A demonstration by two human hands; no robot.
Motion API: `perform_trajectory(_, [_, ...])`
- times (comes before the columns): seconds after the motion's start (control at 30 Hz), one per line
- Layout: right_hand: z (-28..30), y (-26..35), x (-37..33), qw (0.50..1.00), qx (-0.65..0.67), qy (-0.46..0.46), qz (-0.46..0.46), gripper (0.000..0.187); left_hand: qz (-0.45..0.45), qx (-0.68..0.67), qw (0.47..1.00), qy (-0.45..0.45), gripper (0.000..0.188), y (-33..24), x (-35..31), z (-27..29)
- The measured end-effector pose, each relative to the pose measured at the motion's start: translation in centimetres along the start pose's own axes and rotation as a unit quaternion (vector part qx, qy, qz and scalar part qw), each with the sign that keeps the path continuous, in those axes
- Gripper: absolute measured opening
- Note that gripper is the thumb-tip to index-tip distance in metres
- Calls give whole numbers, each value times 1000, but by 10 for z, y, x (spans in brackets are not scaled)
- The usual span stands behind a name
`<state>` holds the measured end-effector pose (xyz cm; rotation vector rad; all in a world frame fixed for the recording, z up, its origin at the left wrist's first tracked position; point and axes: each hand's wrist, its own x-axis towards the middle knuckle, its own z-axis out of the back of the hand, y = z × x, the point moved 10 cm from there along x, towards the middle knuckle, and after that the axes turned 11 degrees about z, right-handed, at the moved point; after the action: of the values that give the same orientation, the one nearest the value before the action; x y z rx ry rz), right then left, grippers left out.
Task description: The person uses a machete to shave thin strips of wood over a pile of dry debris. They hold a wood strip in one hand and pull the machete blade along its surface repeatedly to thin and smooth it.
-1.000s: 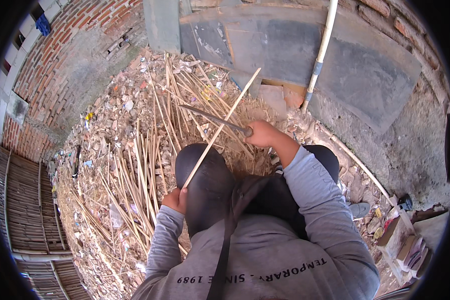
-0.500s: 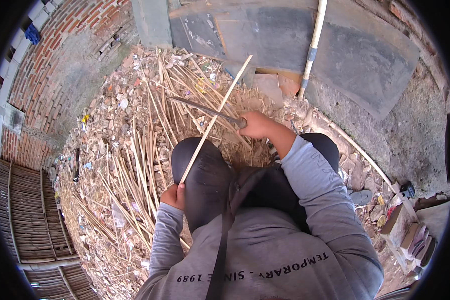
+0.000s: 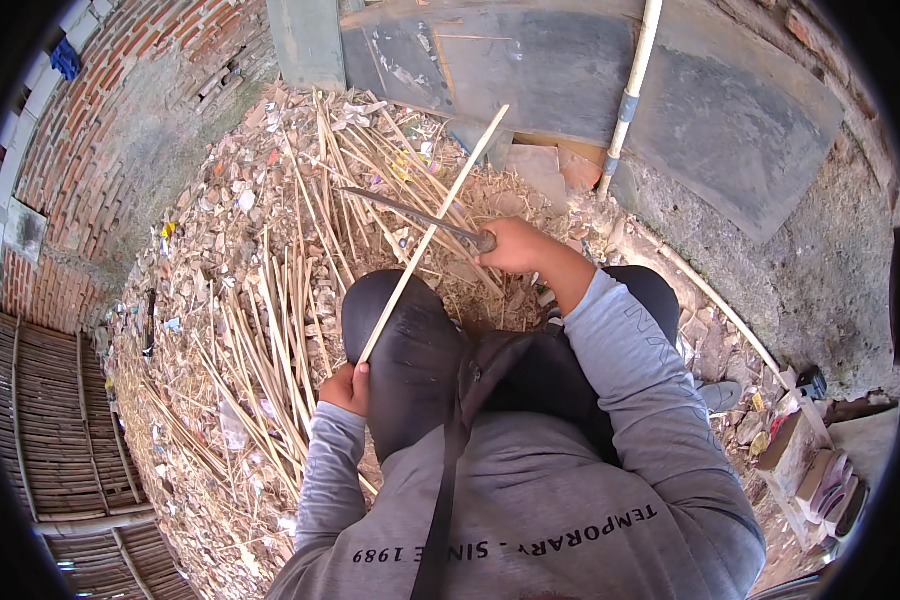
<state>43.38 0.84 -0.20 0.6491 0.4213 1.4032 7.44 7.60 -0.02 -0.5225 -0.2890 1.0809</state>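
Note:
A long pale bamboo strip (image 3: 448,212) slants up and away across my left knee. My left hand (image 3: 346,388) is closed on its near end. In my right hand (image 3: 510,246) is the handle of a long knife (image 3: 406,209), fingers wrapped round it. The dark blade points left and crosses the strip around its middle; whether it cuts in or only lies against it I cannot tell. Beyond my knees lies a heap of similar bamboo strips (image 3: 355,165). More strips (image 3: 288,315) lie on the ground to the left of my leg.
Rubble and litter (image 3: 200,260) cover the ground. A dark panel (image 3: 540,75) and an upright pale pipe (image 3: 627,105) stand ahead. A brick wall (image 3: 100,150) rises at the left, with a bamboo slat panel (image 3: 55,410) nearer. Sandals (image 3: 835,490) sit at the right.
The view has shifted slightly. Both hands keep their grip, and the strip and knife stay almost where they were.

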Motion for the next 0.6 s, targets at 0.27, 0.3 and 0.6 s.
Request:
perform_trajectory(0.27, [34,8,-9,997,-60,-28,-32,27,-7,47,999,-18,45,-7,-1,3])
perform_trajectory(0.3, [30,16,-8,996,-80,-19,-22,27,-5,57,998,-19,45,-6,-2,2])
perform_trajectory(0.6, [26,-31,-5,992,-75,-83,-58,28,-3,86,996,-3,48,-11,-2,4])
